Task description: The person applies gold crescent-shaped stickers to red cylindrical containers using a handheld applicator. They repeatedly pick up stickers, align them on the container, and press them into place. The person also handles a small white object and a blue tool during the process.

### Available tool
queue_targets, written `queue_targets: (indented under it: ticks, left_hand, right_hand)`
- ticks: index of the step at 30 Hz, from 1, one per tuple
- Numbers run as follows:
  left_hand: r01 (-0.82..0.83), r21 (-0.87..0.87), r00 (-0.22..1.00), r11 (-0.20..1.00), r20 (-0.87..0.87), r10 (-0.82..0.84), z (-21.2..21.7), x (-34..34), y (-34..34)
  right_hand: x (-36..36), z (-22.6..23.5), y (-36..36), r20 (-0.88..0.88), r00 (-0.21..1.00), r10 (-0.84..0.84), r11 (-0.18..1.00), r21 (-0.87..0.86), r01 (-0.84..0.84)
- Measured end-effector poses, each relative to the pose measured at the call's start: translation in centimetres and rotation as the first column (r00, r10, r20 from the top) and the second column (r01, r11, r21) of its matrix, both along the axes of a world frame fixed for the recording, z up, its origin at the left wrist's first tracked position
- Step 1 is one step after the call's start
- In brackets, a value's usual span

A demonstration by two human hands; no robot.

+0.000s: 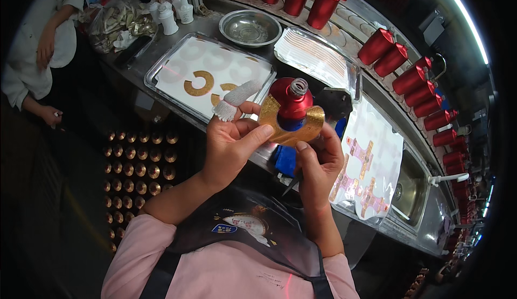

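Note:
A curved gold label (293,136), shaped like an open ring, is stretched between my two hands. My left hand (231,144) pinches its left end between thumb and fingers; a white knitted finger cover (240,94) sits on the raised index finger. The label's right part is pinched by my right hand (319,172). Below that hand a thin dark pointed thing sticks out, too unclear to name. Just behind the label stands a red bottle (291,95) with an uncapped clear threaded neck. The label curves around its front; whether they touch I cannot tell.
More gold labels (209,82) lie on a white sheet in a tray. Beyond are a metal bowl (250,28) and striped sheets (307,56). Pink-gold labels (369,161) and a sink (412,194) lie right. Red bottles (323,9) line the conveyor. A person (48,40) stands left.

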State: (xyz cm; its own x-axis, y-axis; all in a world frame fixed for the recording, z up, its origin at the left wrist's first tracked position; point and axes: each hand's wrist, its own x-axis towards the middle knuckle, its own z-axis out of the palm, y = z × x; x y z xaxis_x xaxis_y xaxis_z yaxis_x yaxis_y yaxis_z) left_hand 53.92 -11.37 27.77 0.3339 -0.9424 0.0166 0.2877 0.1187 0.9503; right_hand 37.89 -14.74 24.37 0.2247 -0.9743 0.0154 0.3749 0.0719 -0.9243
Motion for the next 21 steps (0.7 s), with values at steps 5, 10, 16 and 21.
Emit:
queue_targets:
  ticks: [5,10,16,21]
  left_hand:
    - [0.089,-0.011,0.996,0.996,0.008,-0.089,0.0,1.4,-1.9]
    - [-0.063,0.020,0.998,0.998,0.010,0.063,-1.2,2.1,-4.0]
    - [-0.105,0.029,0.979,0.994,0.180,0.098,-2.6,1.8,-5.2]
    - [-0.106,0.032,0.971,0.994,0.218,0.096,-3.7,2.5,-5.7]
  right_hand:
    - [0.2,0.3,-3.0,-0.003,1.000,-0.011,0.994,-0.106,0.011]
    - [0.6,-0.3,-6.4,-0.229,0.973,-0.001,0.972,-0.230,-0.053]
    - [0.9,-1.3,-9.4,-0.271,0.960,0.066,0.962,-0.240,-0.134]
    - [1.7,-2.3,-10.1,-0.230,0.972,0.049,0.981,-0.170,-0.090]
